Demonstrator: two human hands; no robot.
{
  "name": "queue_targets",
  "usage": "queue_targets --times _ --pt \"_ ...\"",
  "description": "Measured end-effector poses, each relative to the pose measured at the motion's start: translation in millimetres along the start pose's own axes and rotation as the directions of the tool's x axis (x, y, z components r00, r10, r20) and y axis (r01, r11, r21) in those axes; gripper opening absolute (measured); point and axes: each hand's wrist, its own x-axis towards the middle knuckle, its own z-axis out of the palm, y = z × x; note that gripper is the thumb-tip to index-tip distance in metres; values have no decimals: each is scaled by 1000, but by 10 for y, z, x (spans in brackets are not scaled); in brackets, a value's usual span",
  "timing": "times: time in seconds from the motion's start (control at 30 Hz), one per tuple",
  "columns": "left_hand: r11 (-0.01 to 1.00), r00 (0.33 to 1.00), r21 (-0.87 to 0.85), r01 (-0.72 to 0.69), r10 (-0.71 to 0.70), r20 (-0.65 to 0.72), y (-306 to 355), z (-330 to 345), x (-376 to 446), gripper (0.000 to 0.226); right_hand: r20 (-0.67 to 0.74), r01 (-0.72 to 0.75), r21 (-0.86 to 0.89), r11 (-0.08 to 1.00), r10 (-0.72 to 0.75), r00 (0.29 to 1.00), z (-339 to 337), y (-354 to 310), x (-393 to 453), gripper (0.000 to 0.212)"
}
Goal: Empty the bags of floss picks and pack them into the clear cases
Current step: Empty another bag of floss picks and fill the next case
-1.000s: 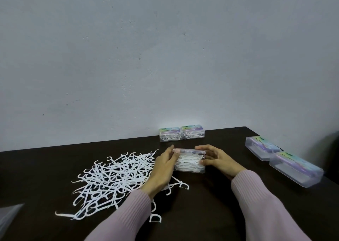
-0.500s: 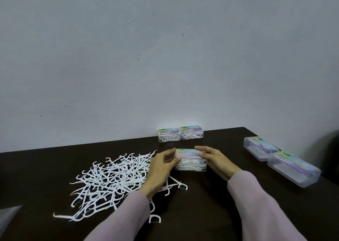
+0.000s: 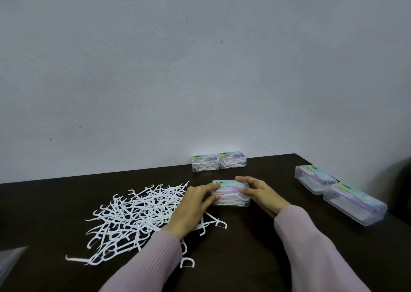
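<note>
A clear case (image 3: 231,197) filled with white floss picks sits on the dark table (image 3: 255,236), its labelled lid down. My left hand (image 3: 191,207) grips its left end, fingers on the lid and thumb at the front. My right hand (image 3: 259,191) holds its right end with fingers curled over the lid. A spread of several loose white floss picks (image 3: 133,216) lies to the left of the case, partly under my left forearm.
Two filled, closed cases (image 3: 219,164) stand side by side against the wall. Two empty-looking clear cases (image 3: 311,178) (image 3: 355,205) lie at the right near the table edge. A clear plastic bag corner (image 3: 11,260) shows at the far left.
The case's lid has come down from open to flat on the case. Both hands have shifted onto the lid's ends. The loose picks have not moved.
</note>
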Motion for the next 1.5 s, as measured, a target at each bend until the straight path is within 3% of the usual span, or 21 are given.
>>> queue_targets --times 0.1,0.17,0.33,0.7,1.17,1.33,1.5 --pt "958 990 261 -116 91 106 63 -34 -13 43 30 22 -58 998 -20 999 10 -19 -39 44" --pt "887 979 441 -139 57 195 113 -71 -4 47 46 42 -139 989 -36 998 11 -14 -44 51" --pt "793 968 575 -204 74 241 197 -119 4 52 34 53 -159 986 -48 998 7 -11 -36 49" --pt "758 955 582 -295 222 195 129 -101 -2 42 55 29 -103 994 -24 998 -2 -32 -34 37" --pt "720 965 652 -237 95 246 94 -128 -14 46 73 45 -227 973 -29 997 62 -6 2 38" --pt "777 982 604 -176 94 164 80 -85 -45 43 59 44 -252 967 -30 998 101 16 15 42" --pt "913 994 393 -107 90 62 38 -69 -67 41 2 15 50 999 -15 1000 116 -20 -31 43"
